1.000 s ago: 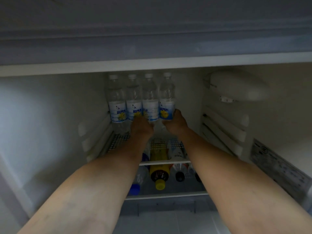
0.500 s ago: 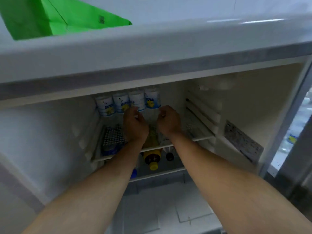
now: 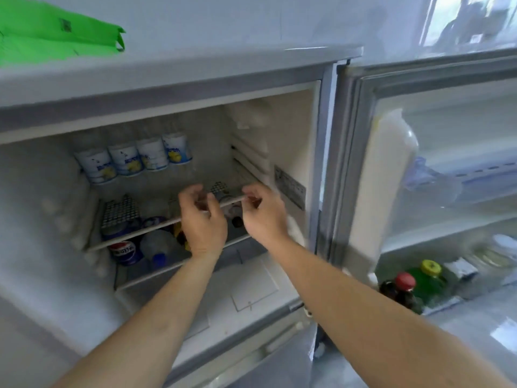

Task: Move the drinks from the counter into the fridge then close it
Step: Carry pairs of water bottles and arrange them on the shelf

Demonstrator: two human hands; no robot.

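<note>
The fridge (image 3: 316, 152) stands open. Several water bottles (image 3: 134, 161) with white and blue labels stand in a row at the back of its wire shelf (image 3: 117, 211). In front of that shelf's rail hover my left hand (image 3: 202, 219) and my right hand (image 3: 264, 215). Their fingers are loosely curled and hold nothing. Both hands are well clear of the water bottles. Under the shelf lie more drinks, among them a Pepsi bottle (image 3: 124, 252) and a blue-capped bottle (image 3: 158, 253); my left hand hides part of the others.
The fridge door (image 3: 391, 191) is swung open to the right. Its lower rack holds a red-capped dark bottle (image 3: 404, 284) and a yellow-capped green bottle (image 3: 429, 273). A green bag (image 3: 50, 32) lies on top of the fridge.
Both hands have let go of the water bottles and drawn back to the shelf's front edge. My head has pulled back and turned right, bringing the open door into view.
</note>
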